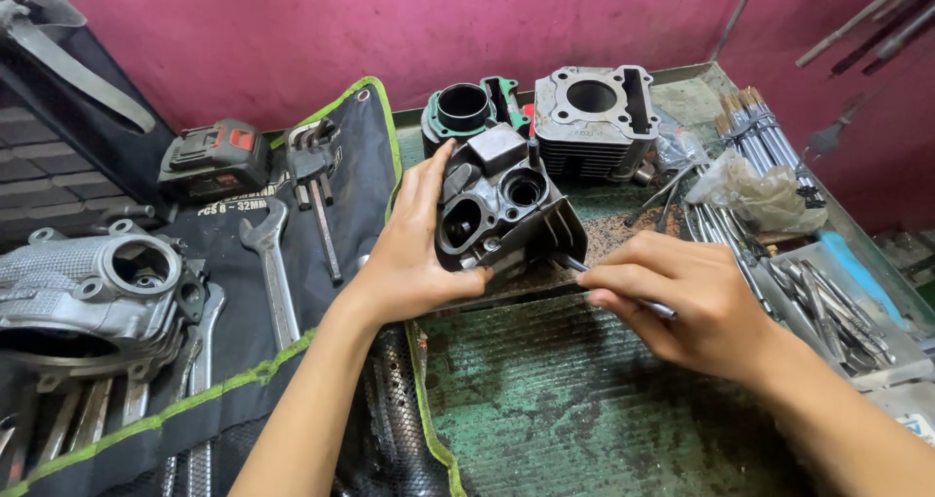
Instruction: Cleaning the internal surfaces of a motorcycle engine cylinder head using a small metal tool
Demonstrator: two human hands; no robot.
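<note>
I see the left hand (409, 254) clamped round the dark cylinder head (502, 210), tilting it up on the green bench (575, 400) so its ports face me, likely to steady it. My right hand (682, 302) pinches a thin metal tool (570, 261), fingers closed tight, tip touching the head's lower edge. A finned cylinder (594, 117) sits behind, spanners (273, 273) left.

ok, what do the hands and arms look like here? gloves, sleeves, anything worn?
Both bare: the left hand and right hand have no gloves, rings or watch visible. Forearms are uncovered up to the frame edge, no sleeves in view. Slim build, short nails. Some dark smudging on the fingers, likely grease.
</note>
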